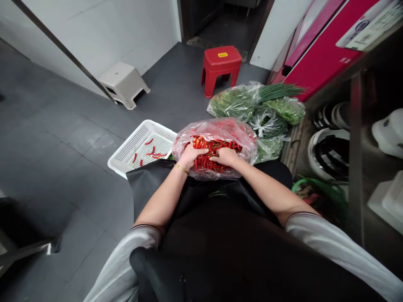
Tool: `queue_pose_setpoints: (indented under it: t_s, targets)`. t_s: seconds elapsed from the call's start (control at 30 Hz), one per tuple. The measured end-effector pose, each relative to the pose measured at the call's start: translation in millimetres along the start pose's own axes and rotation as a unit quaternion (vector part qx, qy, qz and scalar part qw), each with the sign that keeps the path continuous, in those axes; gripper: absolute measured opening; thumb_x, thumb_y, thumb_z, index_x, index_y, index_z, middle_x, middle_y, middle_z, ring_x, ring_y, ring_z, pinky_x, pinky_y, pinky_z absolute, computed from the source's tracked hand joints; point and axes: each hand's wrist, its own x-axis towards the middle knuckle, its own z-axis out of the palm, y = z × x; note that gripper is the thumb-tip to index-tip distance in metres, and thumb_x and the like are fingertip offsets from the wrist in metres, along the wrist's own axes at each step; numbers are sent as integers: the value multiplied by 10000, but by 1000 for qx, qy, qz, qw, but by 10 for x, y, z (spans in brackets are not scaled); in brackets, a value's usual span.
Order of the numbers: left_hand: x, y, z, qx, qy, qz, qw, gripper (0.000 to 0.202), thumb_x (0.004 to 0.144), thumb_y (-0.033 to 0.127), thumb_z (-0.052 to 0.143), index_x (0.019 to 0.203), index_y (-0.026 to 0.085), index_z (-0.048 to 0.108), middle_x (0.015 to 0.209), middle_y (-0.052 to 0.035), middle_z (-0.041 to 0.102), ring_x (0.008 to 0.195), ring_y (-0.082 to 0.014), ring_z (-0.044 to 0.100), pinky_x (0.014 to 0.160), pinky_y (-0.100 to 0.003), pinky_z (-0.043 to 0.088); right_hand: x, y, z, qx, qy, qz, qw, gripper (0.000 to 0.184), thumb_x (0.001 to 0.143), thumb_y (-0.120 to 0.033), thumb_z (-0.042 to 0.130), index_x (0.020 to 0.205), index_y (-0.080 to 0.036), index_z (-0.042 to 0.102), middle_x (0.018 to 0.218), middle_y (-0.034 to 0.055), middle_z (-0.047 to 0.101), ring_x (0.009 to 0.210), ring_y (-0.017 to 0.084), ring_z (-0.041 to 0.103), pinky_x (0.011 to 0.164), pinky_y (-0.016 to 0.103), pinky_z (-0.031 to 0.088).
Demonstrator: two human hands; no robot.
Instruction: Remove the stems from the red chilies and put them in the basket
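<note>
A clear, pinkish plastic bag (217,128) full of red chillies (217,145) lies open at my lap. Inside its mouth, my left hand (189,155) closes around some of the chillies, thumb across them. My right hand (227,157) is curled among the chillies on the other side, its thumb pointing toward my left hand; its fingertips are partly hidden. To the left of the bag, a white perforated basket (124,156) holds several loose red chillies (153,151). A black apron (214,235) covers my lap.
Bags of green vegetables (234,102) lie beyond and right of the chilli bag. A red stool (222,63) and a pale stool (122,82) stand ahead on the grey floor. At right, a metal shelf (357,147) holds dishes; a green basket (333,195) sits low there.
</note>
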Motion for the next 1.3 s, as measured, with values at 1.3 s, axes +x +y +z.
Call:
queue_pose_setpoints:
  t_s: [1.3]
  targets:
    - [-1036, 707, -142, 47, -138, -12, 989, 282, 585, 192, 814, 817, 104, 680, 747, -104, 691, 587, -191, 655, 519, -300, 534, -214, 299, 137, 58, 127, -59, 988, 328, 944, -445, 396, 956, -267, 671, 851, 100, 713, 805, 299, 689, 733, 459, 528]
